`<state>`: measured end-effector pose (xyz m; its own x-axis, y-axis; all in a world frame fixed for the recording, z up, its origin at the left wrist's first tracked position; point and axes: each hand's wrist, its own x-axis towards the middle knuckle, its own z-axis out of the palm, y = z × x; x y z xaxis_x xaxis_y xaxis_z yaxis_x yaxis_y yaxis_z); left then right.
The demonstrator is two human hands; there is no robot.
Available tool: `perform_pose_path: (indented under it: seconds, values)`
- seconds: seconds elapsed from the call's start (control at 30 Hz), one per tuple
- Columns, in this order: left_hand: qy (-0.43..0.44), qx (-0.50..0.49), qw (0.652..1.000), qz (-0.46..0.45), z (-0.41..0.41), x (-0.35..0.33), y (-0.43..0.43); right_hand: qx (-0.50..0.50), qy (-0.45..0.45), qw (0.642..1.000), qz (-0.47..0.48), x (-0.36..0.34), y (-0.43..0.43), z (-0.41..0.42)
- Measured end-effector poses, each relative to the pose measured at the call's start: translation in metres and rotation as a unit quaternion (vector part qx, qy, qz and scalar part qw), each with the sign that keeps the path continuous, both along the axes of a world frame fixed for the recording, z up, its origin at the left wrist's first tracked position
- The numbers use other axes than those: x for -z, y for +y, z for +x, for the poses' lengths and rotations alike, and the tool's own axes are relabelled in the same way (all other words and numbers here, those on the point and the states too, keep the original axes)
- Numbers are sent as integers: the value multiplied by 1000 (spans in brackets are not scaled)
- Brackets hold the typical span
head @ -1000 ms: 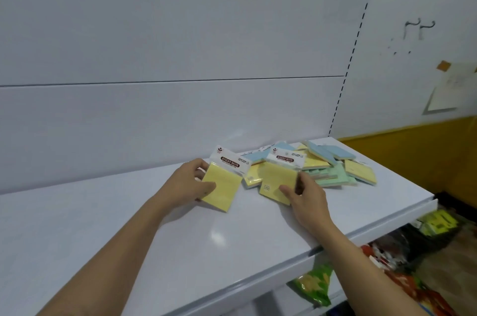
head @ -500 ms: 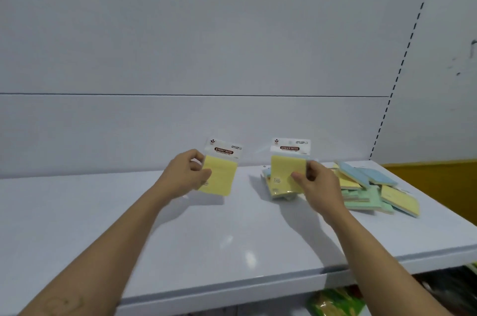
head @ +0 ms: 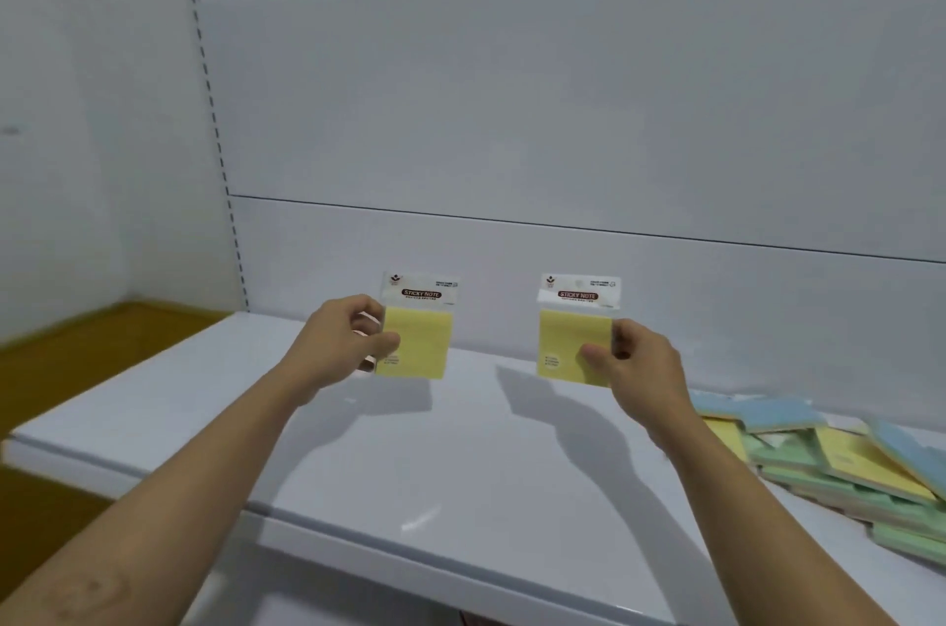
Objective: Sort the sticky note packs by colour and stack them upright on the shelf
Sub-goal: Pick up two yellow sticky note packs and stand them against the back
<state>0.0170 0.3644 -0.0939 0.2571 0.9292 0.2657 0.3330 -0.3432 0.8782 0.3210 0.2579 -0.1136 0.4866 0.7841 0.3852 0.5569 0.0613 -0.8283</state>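
Holding one pack apiece, both hands are raised side by side over the white shelf [head: 460,467] in the head view. The left hand [head: 344,344] pinches the left yellow pack [head: 418,344] by its left edge, thumb across the front and the other fingers curled behind. The right hand [head: 637,367] grips the right yellow pack [head: 565,344] by its right edge in the same way, thumb lying on the yellow face. Each pack stands upright with its face to the camera. A white header card printed "STICKY NOTE" tops each one. The two packs are level with each other and well apart, in front of the grey back panel [head: 537,113]. Their shadows fall on the shelf beneath them. Whether the lower edges touch the shelf I cannot tell.

At the right end of the shelf lies a heap of packs [head: 844,467], blue, green and yellow, flat and overlapping, some running out of the picture. A slotted upright [head: 217,149] marks the left side of the back panel, and beyond the shelf's left end an ochre band [head: 77,344] shows low down.
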Motion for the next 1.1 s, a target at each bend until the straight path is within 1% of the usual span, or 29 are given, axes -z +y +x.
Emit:
perform_pose_path:
  seconds: [0.2, 0.4, 0.67, 0.9, 1.1]
  values:
    - [-8, -70, 997, 13, -43, -7, -1, -88, 24, 996, -4, -2, 31, -43]
    - [-7, -107, 994, 21, -80, -7, 14, -129, 19, 991, -7, -8, 61, -81]
    - [-16, -133, 990, 30, -143, 4, 62, -141, 4, 990, -9, -11, 112, -136]
    - [-32, -141, 989, 28, -218, 16, 126, -126, -16, 991, -29, -6, 178, -213]
    - [-38, -128, 991, 14, -272, 40, 175, -116, -25, 992, -34, 1, 222, -274]
